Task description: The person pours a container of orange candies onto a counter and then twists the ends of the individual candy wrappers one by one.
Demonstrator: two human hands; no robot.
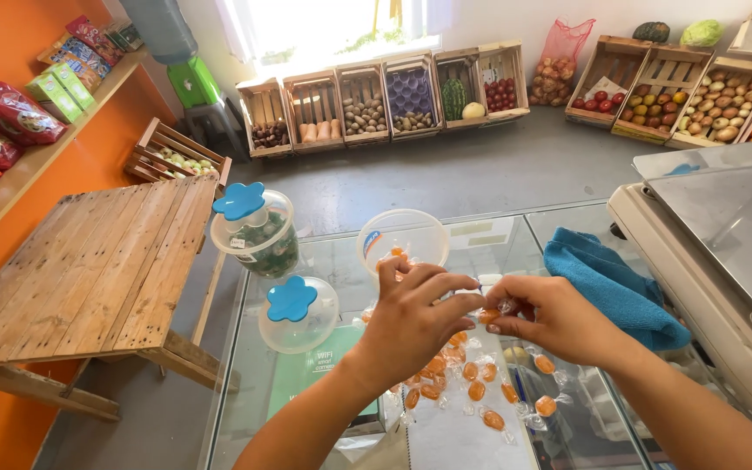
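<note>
- Both hands meet above the glass counter (pixel 324 261): the left hand (pixel 415 318) and the right hand (pixel 550 318) pinch one orange wrapped candy (pixel 491 314) between their fingertips, the left on its left end and the right on its right end.
- Left hand: thumb and forefinger closed on the wrapper; the remaining fingers curl loosely above it.
- Right hand: fingers closed narrow on the wrapper's other end, knuckles turned toward the camera.
- Directly below the hands, a scatter of orange wrapped candies (pixel 472 387) lies loose on the counter, not touching either hand.
- Just beyond the left hand stands an open clear tub (pixel 403 239) holding a few orange candies.
- Left of the hands sits a clear lid with a blue flower knob (pixel 293 300); behind it, a lidded clear jar (pixel 258 231) with dark green contents.
- Right of the right hand lies a folded blue cloth (pixel 607 283), beside a weighing scale (pixel 724 235).
- Farther left stands a wooden pallet table (pixel 89 270).
- Along the far wall, wooden crates of produce (pixel 376 100) are lined up.
</note>
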